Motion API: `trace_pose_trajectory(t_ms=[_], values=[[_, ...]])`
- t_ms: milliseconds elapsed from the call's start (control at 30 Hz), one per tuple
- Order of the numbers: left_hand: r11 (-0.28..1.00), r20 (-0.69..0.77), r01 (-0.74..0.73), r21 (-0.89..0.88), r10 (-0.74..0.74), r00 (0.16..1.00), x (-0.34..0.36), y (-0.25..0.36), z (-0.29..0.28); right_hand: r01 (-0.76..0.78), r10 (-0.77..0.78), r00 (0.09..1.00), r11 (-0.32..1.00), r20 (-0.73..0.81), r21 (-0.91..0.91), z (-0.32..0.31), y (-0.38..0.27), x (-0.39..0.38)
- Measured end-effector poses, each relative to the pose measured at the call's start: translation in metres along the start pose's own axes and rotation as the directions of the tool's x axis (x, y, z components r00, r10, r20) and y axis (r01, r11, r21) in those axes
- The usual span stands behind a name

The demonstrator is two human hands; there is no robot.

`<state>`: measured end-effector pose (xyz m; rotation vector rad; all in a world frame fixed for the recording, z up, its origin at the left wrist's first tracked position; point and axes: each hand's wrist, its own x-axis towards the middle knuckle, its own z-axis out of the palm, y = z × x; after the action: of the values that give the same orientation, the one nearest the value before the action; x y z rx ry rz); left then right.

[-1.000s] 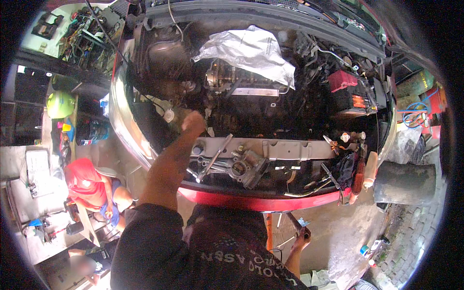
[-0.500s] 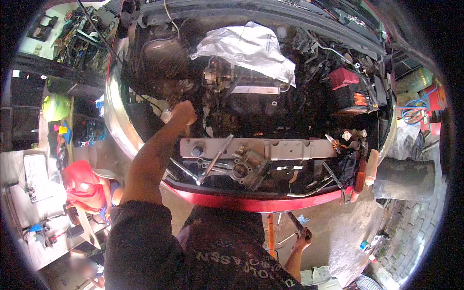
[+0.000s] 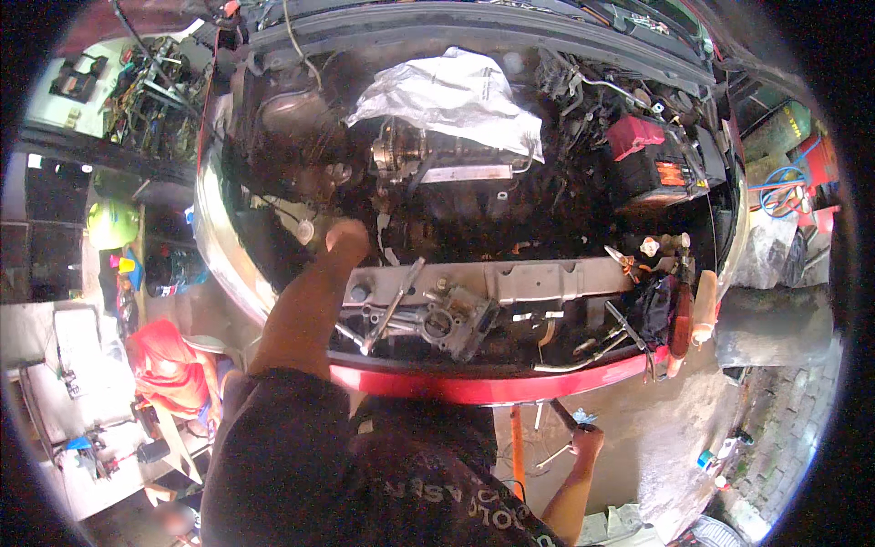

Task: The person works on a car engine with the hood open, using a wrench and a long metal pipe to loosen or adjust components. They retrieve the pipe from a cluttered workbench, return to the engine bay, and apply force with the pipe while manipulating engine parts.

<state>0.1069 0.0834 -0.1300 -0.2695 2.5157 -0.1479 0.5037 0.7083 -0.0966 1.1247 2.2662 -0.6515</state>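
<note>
My left hand (image 3: 348, 239) reaches down into the engine bay, just behind the left part of the grey front crossmember (image 3: 538, 283). Its fingers are hidden and blurred, so what it touches does not show. Low on the right, beyond the red bumper edge, my right hand (image 3: 588, 441) is closed around the end of a dark bar (image 3: 562, 416). A metal throttle body (image 3: 462, 321) rests at the crossmember, with a long metal tool (image 3: 398, 296) and several wrenches beside it. Behind these sits the engine (image 3: 401, 155), partly covered by a white plastic sheet (image 3: 456, 87).
A battery (image 3: 665, 182) with a red cover (image 3: 635, 137) stands at the right of the bay. Pliers (image 3: 624, 321) and a tan-handled tool (image 3: 704, 310) lie front right. An orange stand (image 3: 518, 447) rises below the bumper. At left sits a person in red (image 3: 169, 365).
My left hand has moved slightly lower in the picture, toward the crossmember. My right hand has shifted a little right and up, still at the dark bar. The whole view has tilted slightly.
</note>
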Motion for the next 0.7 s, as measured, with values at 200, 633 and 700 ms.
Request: trace_pose_trajectory(t_ms=[200, 633, 700], values=[[0.992, 0.054, 0.121, 0.020, -0.122, 0.991, -0.042, 0.012, -0.045, -0.095, 0.036, 0.977, 0.957, -0.212, -0.274, 0.007, -0.074, 0.025], [0.996, -0.106, 0.032, -0.082, -0.041, 0.994, -0.020, -0.039, 0.024, -0.108, 0.041, 0.990, 0.841, -0.137, -0.530, 0.001, -0.053, 0.059], [0.999, -0.099, 0.042, 0.001, -0.042, 0.994, -0.012, -0.041, 0.034, -0.124, 0.062, 0.984, 0.913, -0.168, -0.389, 0.002, -0.050, 0.064]])
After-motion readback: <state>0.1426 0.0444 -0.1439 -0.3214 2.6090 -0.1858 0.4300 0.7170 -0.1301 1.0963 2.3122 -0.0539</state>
